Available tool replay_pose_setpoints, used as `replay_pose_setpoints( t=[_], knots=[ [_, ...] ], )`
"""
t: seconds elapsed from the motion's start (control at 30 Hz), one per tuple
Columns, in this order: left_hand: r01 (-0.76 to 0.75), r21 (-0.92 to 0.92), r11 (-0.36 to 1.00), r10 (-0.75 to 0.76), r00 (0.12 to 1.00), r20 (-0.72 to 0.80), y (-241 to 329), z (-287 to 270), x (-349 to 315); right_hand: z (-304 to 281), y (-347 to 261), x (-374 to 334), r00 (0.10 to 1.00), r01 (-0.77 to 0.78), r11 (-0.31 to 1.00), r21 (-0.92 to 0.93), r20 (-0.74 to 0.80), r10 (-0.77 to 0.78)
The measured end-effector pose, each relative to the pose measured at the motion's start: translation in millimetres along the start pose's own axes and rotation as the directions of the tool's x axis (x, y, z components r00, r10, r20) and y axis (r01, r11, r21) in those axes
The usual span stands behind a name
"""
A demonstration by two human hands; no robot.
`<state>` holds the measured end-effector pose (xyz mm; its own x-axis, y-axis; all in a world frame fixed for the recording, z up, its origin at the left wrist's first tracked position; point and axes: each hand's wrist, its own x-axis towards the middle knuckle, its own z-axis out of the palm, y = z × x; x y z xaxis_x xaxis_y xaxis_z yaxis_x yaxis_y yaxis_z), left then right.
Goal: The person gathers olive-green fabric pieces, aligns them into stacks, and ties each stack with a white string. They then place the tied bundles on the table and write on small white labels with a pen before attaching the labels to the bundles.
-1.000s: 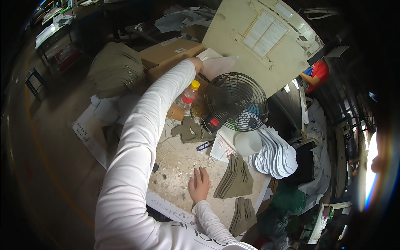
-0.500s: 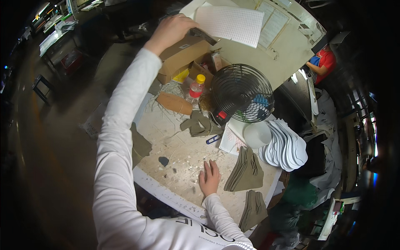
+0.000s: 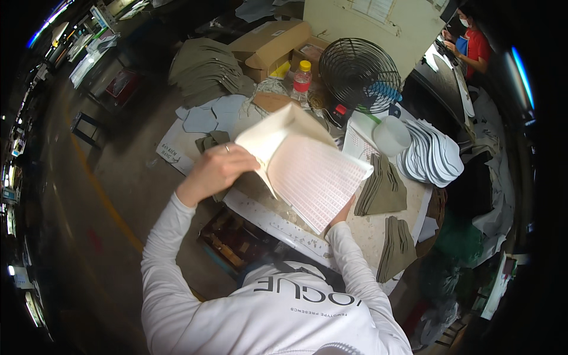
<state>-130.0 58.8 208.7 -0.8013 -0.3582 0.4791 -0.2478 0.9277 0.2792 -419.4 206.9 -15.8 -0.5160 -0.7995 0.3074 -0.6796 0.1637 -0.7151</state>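
Above the worktable point(image 3: 266, 210), my left hand point(image 3: 219, 171) is closed on the left edge of a sheaf of paper point(image 3: 319, 177). It has cream outer leaves, bent open, and a white sheet with a fine reddish printed grid. At the sheaf's lower right edge is my right hand point(image 3: 341, 214); the paper hides its fingers, so I cannot tell whether it grips or only touches. Just right of that hand lies a folded stack of olive fabric pieces point(image 3: 381, 190), with a second olive stack point(image 3: 396, 249) nearer me.
A black wire-guard fan point(image 3: 361, 74), a bottle with a yellow cap point(image 3: 302, 80) and a cardboard box point(image 3: 269, 44) stand at the back. White cut pieces point(image 3: 429, 154) lie stacked right, beside a translucent round container point(image 3: 391, 136). Olive pieces point(image 3: 210, 68) pile up far left. Another person point(image 3: 473, 47) is far right.
My left hand has come down from the back panel towards me, bringing the gridded paper over the table. My right hand, earlier open on the tabletop, is now partly behind the paper.
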Motion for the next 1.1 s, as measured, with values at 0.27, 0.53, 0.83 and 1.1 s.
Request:
replay_pose_setpoints(
  t=[0.27, 0.53, 0.83, 1.1],
  knots=[
    [0.147, -0.174, 0.974, -0.095, 0.956, 0.278, 3.9, 49.4, 6.7, -13.3, 17.5, 2.4, 0.988, 0.152, 0.977, -0.148, 0.002, -0.153],
    [0.342, -0.304, 0.889, -0.334, 0.939, 0.082, -104.7, 3.9, 132.4, -9.3, 28.1, -2.2, 0.998, 0.065, 0.985, -0.161, 0.029, -0.062],
    [0.711, -0.696, 0.099, -0.643, 0.580, 0.501, -262.2, 113.6, 324.3, -18.9, 5.2, 3.5, 0.994, -0.035, 0.980, -0.195, 0.096, 0.054],
    [0.595, -0.798, -0.097, -0.572, 0.622, 0.534, -394.2, 298.5, 405.0, -23.5, -3.5, 10.4, 0.989, -0.031, 0.979, -0.199, 0.139, 0.060]
  ],
)
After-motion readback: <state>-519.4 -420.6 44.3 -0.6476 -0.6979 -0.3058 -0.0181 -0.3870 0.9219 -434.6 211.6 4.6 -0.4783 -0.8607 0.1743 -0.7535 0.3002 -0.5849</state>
